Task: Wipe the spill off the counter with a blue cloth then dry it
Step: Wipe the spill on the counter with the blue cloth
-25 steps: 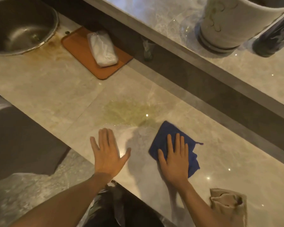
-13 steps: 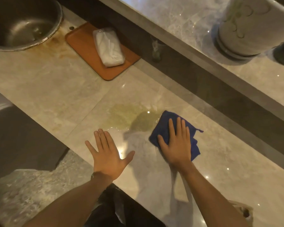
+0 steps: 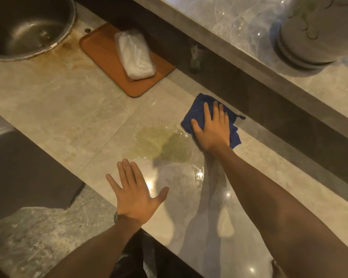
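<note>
A yellowish-green spill [image 3: 159, 143] lies on the pale marble counter [image 3: 68, 109], with clear wet streaks around it. A folded blue cloth [image 3: 197, 111] rests at the spill's far right edge, close to the dark back ledge. My right hand [image 3: 213, 129] presses flat on the cloth, fingers pointing away from me. My left hand [image 3: 134, 192] lies flat and spread on the counter near its front edge, just below the spill, holding nothing.
An orange board [image 3: 107, 57] with a plastic-wrapped white bundle [image 3: 134, 55] sits at the back. A steel bowl [image 3: 26, 27] stands far left. A raised marble shelf [image 3: 239, 23] carries a large pot [image 3: 317, 31]. A small glass [image 3: 195, 59] stands against the ledge.
My right hand has slid the blue cloth away from me, from the near side of the spill to its far right edge. My left hand has stayed flat in place.
</note>
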